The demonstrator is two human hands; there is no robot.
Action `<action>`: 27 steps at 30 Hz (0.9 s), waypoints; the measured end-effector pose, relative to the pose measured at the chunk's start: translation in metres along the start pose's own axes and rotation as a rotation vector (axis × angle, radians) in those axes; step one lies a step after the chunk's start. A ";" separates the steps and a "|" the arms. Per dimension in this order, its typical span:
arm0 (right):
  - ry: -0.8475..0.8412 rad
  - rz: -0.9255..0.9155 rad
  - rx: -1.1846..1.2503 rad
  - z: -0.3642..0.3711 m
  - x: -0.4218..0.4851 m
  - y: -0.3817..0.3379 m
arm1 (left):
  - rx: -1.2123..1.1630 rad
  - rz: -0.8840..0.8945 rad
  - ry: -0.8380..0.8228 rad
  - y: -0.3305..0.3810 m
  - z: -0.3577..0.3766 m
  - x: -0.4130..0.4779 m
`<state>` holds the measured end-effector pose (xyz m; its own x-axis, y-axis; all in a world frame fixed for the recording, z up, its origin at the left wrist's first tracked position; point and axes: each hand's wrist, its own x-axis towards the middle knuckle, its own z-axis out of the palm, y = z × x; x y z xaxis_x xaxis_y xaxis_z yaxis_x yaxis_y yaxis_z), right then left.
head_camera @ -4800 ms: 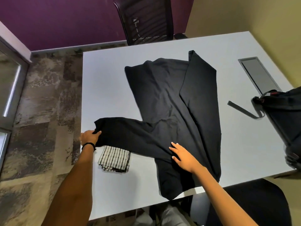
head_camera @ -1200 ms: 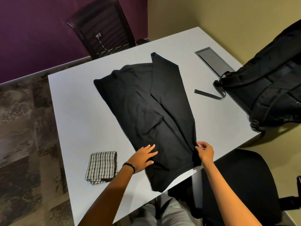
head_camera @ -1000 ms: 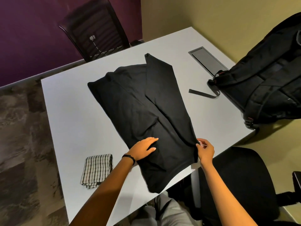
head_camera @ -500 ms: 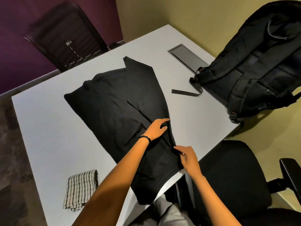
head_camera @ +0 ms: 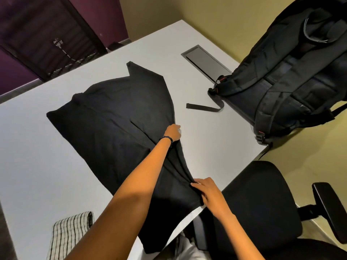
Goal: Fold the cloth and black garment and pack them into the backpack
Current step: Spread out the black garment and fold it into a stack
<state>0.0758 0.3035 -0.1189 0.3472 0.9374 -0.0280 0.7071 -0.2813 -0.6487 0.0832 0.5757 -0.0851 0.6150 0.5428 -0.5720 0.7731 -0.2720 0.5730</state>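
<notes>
The black garment (head_camera: 112,121) lies spread on the white table (head_camera: 28,166), its sides folded inward, its near end hanging over the table's front edge. My left hand (head_camera: 172,132) reaches across it and grips its right edge about halfway up. My right hand (head_camera: 206,190) pinches the same right edge near the table's front. The folded checked cloth (head_camera: 69,233) lies at the near left, partly hidden by my left forearm. The black backpack (head_camera: 293,72) stands at the table's right side, one strap (head_camera: 204,107) trailing on the tabletop.
A grey cable hatch (head_camera: 206,62) is set into the table by the backpack. A black office chair (head_camera: 262,199) stands at the near right, and another chair (head_camera: 47,38) at the table's far side. A yellow wall runs along the right.
My left hand has slid from the garment's middle to its right edge and closed on it. My right hand has stayed at the edge near the front. The view has swung to the right.
</notes>
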 end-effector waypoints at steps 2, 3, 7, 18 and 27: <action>0.042 0.137 0.105 -0.002 -0.002 0.003 | -0.091 -0.012 0.032 0.001 -0.014 0.006; 0.077 0.221 0.162 0.000 -0.002 0.007 | -0.143 -0.016 0.043 0.001 -0.021 0.007; 0.118 0.433 0.344 -0.001 0.015 0.004 | -0.272 0.045 0.066 0.005 -0.045 -0.012; 0.069 0.416 0.363 0.000 0.070 -0.027 | -0.571 0.346 0.343 0.023 -0.031 -0.083; 0.034 0.252 0.125 0.004 0.027 -0.007 | -0.552 0.338 0.380 -0.043 -0.037 -0.131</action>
<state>0.0776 0.3317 -0.1186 0.5245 0.8330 -0.1763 0.5149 -0.4752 -0.7135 -0.0359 0.5457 -0.0131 0.6319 0.7644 -0.1282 0.3000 -0.0888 0.9498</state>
